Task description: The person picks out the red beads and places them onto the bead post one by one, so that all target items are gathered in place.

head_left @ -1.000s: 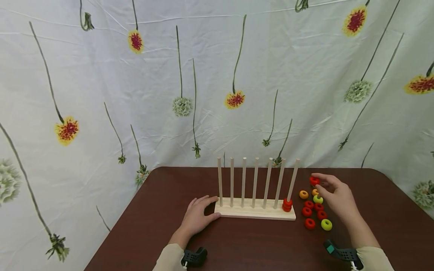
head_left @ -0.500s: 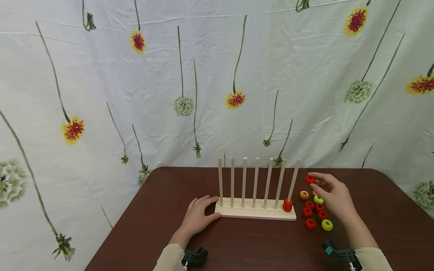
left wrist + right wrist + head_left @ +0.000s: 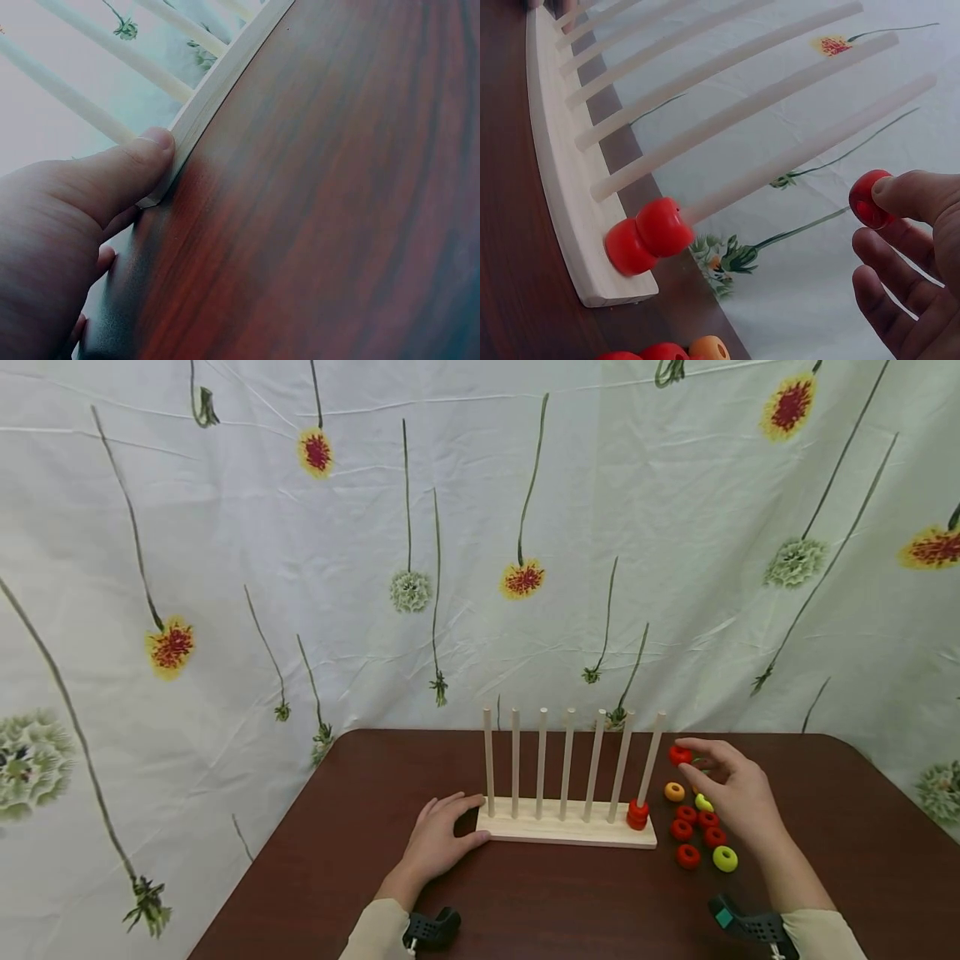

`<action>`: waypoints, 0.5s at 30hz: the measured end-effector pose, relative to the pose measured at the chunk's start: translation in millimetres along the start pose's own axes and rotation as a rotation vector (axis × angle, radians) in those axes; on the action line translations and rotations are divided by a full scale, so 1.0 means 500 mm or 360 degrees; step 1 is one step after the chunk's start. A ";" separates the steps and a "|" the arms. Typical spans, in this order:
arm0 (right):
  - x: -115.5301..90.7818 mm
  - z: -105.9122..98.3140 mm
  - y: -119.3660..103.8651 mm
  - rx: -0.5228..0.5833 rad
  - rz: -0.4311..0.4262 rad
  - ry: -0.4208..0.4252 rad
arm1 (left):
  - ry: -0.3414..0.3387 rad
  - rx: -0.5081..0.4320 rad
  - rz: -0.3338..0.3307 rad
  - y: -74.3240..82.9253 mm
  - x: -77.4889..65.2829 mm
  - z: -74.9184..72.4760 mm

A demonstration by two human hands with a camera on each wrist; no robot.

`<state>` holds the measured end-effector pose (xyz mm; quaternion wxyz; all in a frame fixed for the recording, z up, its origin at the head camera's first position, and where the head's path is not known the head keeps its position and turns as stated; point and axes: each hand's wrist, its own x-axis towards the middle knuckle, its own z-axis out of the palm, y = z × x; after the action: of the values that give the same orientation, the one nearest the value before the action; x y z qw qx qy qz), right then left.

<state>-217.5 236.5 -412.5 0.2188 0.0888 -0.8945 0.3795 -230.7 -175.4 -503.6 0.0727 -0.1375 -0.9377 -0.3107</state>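
A red ring (image 3: 680, 755) is pinched between the thumb and forefinger of the right hand (image 3: 731, 785), raised just beside the end peg (image 3: 648, 760) and not yet threaded onto it. By the left hand (image 3: 442, 839), the left end of the rack (image 3: 558, 837) is held between thumb and forefinger.

The work appears to be at an early stage. Only two rings (image 3: 637, 815), both red, have been stacked at the foot of the end peg; the six other pegs (image 3: 567, 760) are bare. The loose rings (image 3: 682, 832), in red, orange and yellow-green, are left on the counter (image 3: 562, 902) beside the rack, some partly hidden by the right hand, so no full count can be given.
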 end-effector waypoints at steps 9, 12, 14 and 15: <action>-0.001 -0.003 -0.021 -0.0007 -0.0048 0.0050 | 0.0002 0.0001 0.0009 0.002 0.000 -0.001; -0.001 -0.001 -0.029 -0.0004 -0.0058 0.0073 | 0.0000 0.0006 0.0006 0.002 -0.001 -0.001; -0.002 0.000 -0.035 0.0000 -0.0063 0.0085 | -0.0001 0.0002 0.0001 0.002 -0.001 0.000; -0.002 -0.001 -0.038 0.0002 -0.0066 0.0088 | -0.0004 0.0002 -0.0005 0.002 -0.001 0.000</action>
<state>-210.3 223.5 -400.7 0.2513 0.0969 -0.8859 0.3778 -229.9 -174.8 -503.1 0.0710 -0.1364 -0.9382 -0.3101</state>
